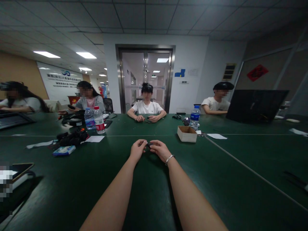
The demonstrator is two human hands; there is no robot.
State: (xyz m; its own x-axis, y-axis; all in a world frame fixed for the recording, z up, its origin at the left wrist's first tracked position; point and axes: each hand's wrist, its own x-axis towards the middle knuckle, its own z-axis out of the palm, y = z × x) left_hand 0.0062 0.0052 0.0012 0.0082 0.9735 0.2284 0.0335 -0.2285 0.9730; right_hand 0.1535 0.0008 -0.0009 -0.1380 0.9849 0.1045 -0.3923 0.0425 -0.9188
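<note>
Both my arms reach forward over the green table [149,179], and the hands meet near its middle. Between them is a small dark object [148,145] with a shiny end on the left; it is too small to tell its kind. My left hand [138,150] pinches the shiny end between thumb and fingers. From the other side my right hand [160,150], with a silver bracelet [169,159] at the wrist, grips the dark part. The fingers partly hide the object, which is held just above the tabletop.
An open cardboard box [187,134] stands to the right, with a blue-capped bottle [195,116] behind it. Two bottles, a tangle of black gear [71,138] and a blue-white packet [64,150] are at left. A large black monitor [256,106] stands far right. Several people sit around the table.
</note>
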